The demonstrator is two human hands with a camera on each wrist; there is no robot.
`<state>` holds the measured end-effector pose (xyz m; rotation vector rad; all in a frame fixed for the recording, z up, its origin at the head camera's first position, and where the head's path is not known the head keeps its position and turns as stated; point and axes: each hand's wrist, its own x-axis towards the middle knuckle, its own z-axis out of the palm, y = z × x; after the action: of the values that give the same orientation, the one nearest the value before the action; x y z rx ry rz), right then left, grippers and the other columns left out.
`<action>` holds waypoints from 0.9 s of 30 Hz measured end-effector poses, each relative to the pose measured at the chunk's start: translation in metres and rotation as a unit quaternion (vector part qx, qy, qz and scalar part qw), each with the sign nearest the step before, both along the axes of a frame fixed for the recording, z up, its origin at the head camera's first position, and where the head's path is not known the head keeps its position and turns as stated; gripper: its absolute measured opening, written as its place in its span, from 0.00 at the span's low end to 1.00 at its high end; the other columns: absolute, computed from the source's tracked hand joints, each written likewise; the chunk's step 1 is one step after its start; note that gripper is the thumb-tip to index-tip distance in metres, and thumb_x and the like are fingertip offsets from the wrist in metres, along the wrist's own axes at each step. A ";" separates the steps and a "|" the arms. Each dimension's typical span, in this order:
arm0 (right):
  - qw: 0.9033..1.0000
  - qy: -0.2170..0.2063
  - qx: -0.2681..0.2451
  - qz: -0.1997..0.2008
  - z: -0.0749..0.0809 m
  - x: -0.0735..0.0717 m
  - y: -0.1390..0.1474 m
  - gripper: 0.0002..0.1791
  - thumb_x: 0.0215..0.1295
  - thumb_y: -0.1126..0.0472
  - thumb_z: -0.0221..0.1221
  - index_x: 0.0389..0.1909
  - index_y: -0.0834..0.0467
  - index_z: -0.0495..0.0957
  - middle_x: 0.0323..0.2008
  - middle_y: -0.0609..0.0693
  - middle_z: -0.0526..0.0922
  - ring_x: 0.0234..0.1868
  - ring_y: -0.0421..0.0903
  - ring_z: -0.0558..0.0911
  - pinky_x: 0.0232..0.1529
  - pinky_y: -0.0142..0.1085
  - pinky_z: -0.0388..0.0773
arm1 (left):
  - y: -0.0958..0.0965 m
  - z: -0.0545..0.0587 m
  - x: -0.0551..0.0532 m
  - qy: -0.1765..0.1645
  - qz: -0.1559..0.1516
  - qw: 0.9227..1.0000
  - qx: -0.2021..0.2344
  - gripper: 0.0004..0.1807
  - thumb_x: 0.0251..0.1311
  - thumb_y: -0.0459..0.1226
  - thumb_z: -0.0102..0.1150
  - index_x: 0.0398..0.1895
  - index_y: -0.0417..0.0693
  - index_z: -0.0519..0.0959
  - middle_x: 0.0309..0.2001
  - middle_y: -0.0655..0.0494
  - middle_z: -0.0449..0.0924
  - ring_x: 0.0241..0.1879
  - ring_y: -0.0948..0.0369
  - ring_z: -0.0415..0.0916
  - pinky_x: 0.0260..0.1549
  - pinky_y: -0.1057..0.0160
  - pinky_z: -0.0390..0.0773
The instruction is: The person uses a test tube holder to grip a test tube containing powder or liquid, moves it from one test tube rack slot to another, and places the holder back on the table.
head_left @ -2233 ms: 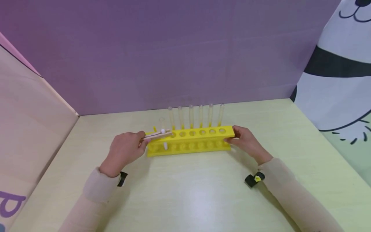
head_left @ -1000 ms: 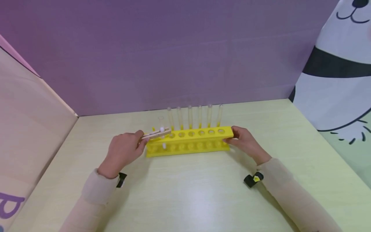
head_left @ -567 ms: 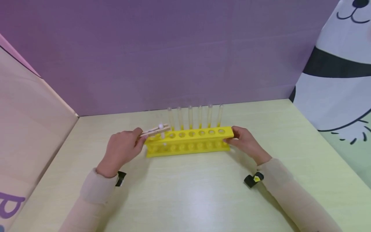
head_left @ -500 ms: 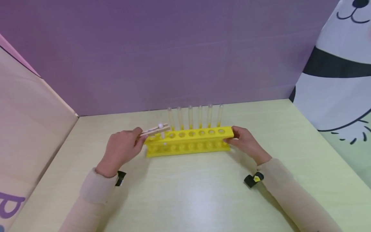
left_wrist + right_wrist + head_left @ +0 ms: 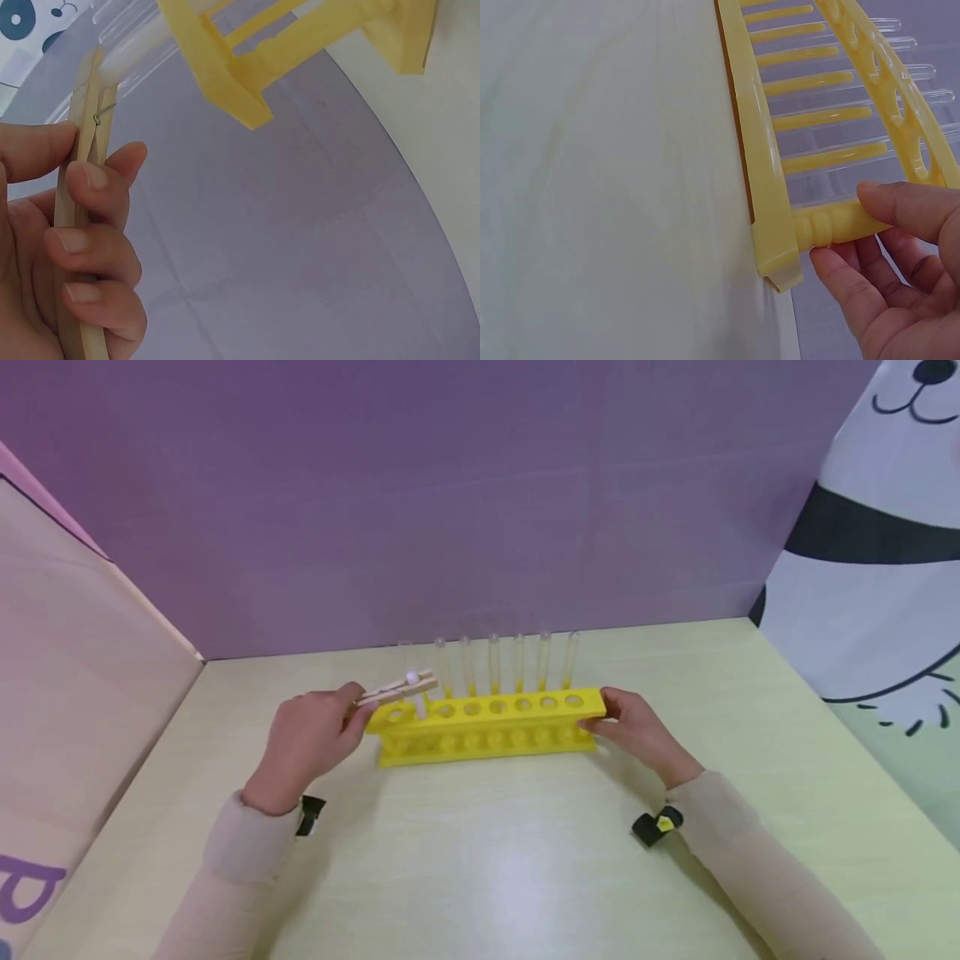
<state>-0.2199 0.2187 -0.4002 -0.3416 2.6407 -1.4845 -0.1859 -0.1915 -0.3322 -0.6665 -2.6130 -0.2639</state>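
Observation:
My left hand (image 5: 309, 742) grips a wooden test tube clamp (image 5: 396, 691) above the left end of a yellow test tube rack (image 5: 517, 713). In the left wrist view the fingers curl round the clamp's legs (image 5: 73, 247), and its jaws hold a clear test tube (image 5: 142, 49) with white contents. Seen from the head, the tube's white lower end (image 5: 422, 708) is at a hole in the rack's top tier. My right hand (image 5: 639, 731) holds the rack's right end; in the right wrist view, thumb and fingers pinch the end post (image 5: 832, 225).
Several clear test tubes (image 5: 519, 660) stand upside down on yellow pegs (image 5: 817, 116) along the rack's back. The rack stands on a pale wooden table (image 5: 487, 852). A purple panel (image 5: 480, 502) rises behind it, and a pale printed panel (image 5: 82, 635) borders the left.
My left hand has raised the clamp and test tube slightly up and to the left. The tube's lower end has risen from the lower tier. My right hand stays on the rack.

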 end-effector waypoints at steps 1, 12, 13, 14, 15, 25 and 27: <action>1.000 0.002 -0.001 0.000 0.000 0.000 0.000 0.18 0.64 0.67 0.61 0.53 0.69 0.72 0.52 0.62 0.77 0.49 0.54 0.76 0.45 0.29 0.74 | -0.001 0.000 0.000 0.004 -0.001 1.000 0.001 0.10 0.62 0.38 0.60 0.33 0.38 0.78 0.11 0.60 0.57 0.10 0.62 0.52 0.11 0.64 0.55; 1.000 0.005 -0.001 0.002 0.001 0.000 0.004 0.18 0.64 0.67 0.62 0.53 0.69 0.72 0.52 0.62 0.77 0.49 0.53 0.75 0.45 0.28 0.73 | -0.004 0.003 0.000 0.022 -0.003 1.000 0.014 0.10 0.63 0.39 0.60 0.32 0.38 0.77 0.11 0.60 0.57 0.10 0.62 0.52 0.10 0.63 0.55; 1.000 0.004 -0.001 0.001 0.001 0.000 0.005 0.19 0.64 0.66 0.62 0.53 0.69 0.72 0.52 0.62 0.77 0.49 0.53 0.75 0.45 0.28 0.73 | -0.004 0.003 0.000 0.022 -0.004 1.000 0.016 0.10 0.63 0.39 0.60 0.32 0.39 0.77 0.11 0.60 0.57 0.10 0.62 0.52 0.10 0.63 0.55; 1.000 0.003 0.000 -0.001 0.001 0.000 0.005 0.19 0.64 0.67 0.62 0.53 0.69 0.72 0.53 0.62 0.77 0.50 0.53 0.75 0.45 0.28 0.73 | -0.003 0.004 -0.001 0.022 -0.005 1.000 0.017 0.10 0.63 0.39 0.60 0.32 0.39 0.77 0.11 0.60 0.57 0.10 0.62 0.52 0.10 0.63 0.55; 1.000 0.002 0.000 -0.001 0.001 0.001 0.006 0.19 0.64 0.66 0.62 0.54 0.69 0.72 0.53 0.62 0.77 0.50 0.53 0.75 0.45 0.27 0.73 | -0.003 0.004 -0.001 0.021 -0.006 1.000 0.019 0.10 0.63 0.39 0.59 0.32 0.39 0.77 0.11 0.60 0.58 0.10 0.62 0.52 0.10 0.63 0.55; 1.000 -0.002 0.005 -0.004 0.003 0.002 0.007 0.20 0.65 0.67 0.61 0.55 0.70 0.71 0.54 0.63 0.76 0.50 0.54 0.75 0.45 0.27 0.73 | -0.003 0.008 0.000 0.028 0.001 0.999 0.026 0.10 0.64 0.38 0.58 0.32 0.39 0.77 0.11 0.60 0.57 0.10 0.61 0.53 0.10 0.62 0.55; 1.000 -0.004 0.006 -0.004 0.004 0.002 0.007 0.20 0.65 0.67 0.61 0.55 0.69 0.71 0.55 0.63 0.76 0.51 0.54 0.75 0.46 0.27 0.73 | -0.003 0.009 0.000 0.030 0.002 0.999 0.027 0.10 0.64 0.38 0.58 0.32 0.39 0.77 0.11 0.60 0.57 0.10 0.61 0.53 0.10 0.62 0.55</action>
<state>-0.2176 0.2261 -0.3965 -0.3228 2.6480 -1.4678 -0.1857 -0.1945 -0.3235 -0.6404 -2.5409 -0.3078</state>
